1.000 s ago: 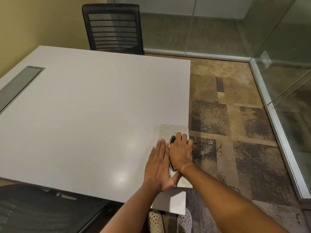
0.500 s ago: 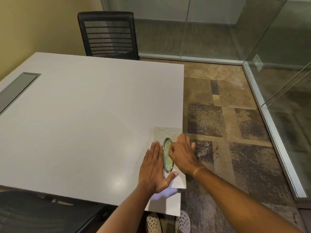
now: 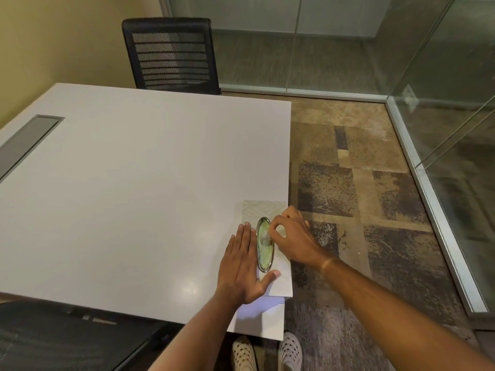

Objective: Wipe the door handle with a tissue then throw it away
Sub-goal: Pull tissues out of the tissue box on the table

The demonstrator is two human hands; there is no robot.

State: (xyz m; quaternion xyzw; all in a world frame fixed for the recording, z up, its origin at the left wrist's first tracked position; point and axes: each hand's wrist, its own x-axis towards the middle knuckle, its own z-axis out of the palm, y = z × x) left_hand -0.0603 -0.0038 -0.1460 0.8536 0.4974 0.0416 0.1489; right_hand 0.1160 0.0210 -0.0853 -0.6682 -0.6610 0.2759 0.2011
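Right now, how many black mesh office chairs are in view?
2. One black mesh-back office chair stands at the far edge of the white table. Part of a second black mesh chair shows at the lower left, under the near edge. Others may be out of frame.

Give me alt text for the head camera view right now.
At the near right corner of a white table, the left hand lies flat beside an oval metal door handle on a patterned panel, while the right hand pinches something small over it. A black mesh chair stands behind.
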